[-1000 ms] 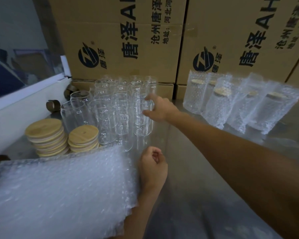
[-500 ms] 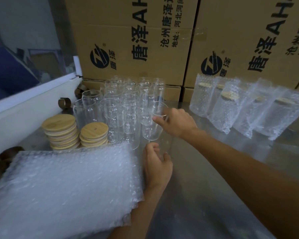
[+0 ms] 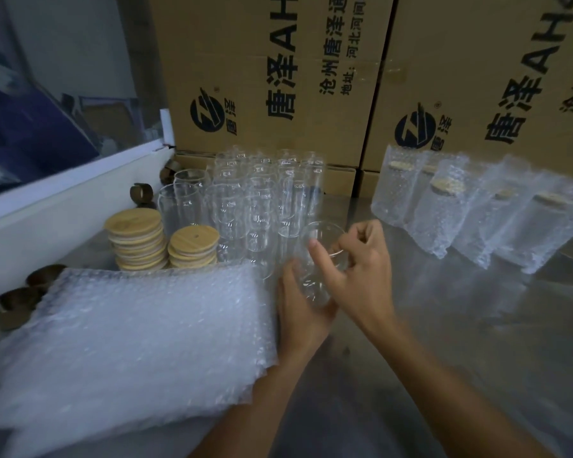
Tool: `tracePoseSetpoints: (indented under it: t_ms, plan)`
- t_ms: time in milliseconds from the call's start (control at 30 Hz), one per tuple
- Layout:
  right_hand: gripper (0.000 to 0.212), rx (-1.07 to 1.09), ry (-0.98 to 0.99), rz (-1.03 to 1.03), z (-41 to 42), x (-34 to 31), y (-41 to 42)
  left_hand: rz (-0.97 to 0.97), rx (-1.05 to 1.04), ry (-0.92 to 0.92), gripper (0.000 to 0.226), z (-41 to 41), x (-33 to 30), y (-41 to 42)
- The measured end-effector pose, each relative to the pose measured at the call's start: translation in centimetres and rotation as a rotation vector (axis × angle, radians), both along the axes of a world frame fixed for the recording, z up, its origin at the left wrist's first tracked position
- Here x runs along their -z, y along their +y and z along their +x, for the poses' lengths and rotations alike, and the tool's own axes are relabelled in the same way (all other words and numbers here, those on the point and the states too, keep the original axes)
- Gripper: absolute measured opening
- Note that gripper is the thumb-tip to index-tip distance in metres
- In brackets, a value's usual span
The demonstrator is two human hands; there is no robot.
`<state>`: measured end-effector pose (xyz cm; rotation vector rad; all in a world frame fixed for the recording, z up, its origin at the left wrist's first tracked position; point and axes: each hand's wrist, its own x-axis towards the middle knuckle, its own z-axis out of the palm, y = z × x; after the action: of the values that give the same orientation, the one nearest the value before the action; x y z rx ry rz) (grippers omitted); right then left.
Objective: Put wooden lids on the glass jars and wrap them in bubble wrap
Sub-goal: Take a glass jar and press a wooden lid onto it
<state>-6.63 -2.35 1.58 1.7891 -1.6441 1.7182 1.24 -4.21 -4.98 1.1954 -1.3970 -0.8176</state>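
cradling a jar (image 3: 315,259) at centre frame, the left hand (image 3: 303,312) cups its base while the right hand (image 3: 361,269) pinches the rim; a second ago it stood among the jars (image 3: 245,200). next, probably, a lid (image 3: 194,241), lower left.

One clear glass jar (image 3: 315,259), gripped low by left hand (image 3: 303,309) and at rim by right hand (image 3: 361,269), between bubble wrap stack (image 3: 139,335) left and wrapped jars (image 3: 477,213) far right.
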Motion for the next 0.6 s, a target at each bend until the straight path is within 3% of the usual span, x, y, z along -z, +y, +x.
tracePoseSetpoints:
  t_ms: [100,233,333,433,500,600]
  plan:
    - [0.022,-0.052,-0.088,0.071,0.5,-0.1,0.2,0.008,0.04,0.056,0.075,-0.1,0.4,-0.6]
    - [0.066,-0.146,-0.048,0.339,-0.1,-0.9,0.2,-0.017,0.038,0.118,0.069,-0.1,0.5,-0.5]
    - [0.078,-0.161,0.022,0.469,-1.0,-2.1,0.2,-0.047,0.032,0.103,0.078,-0.1,0.8,-0.6]
    - [0.066,-0.113,0.089,0.528,-1.3,-3.1,0.3,-0.102,0.03,0.082,0.087,0.0,0.8,-0.4]
    - [0.052,-0.087,0.067,0.511,-1.4,-3.4,0.4,-0.135,0.039,0.079,0.093,0.1,0.8,-0.1]
    - [0.047,-0.027,0.026,0.472,-1.5,-3.5,0.2,-0.158,0.048,0.098,0.101,0.2,0.4,0.2]
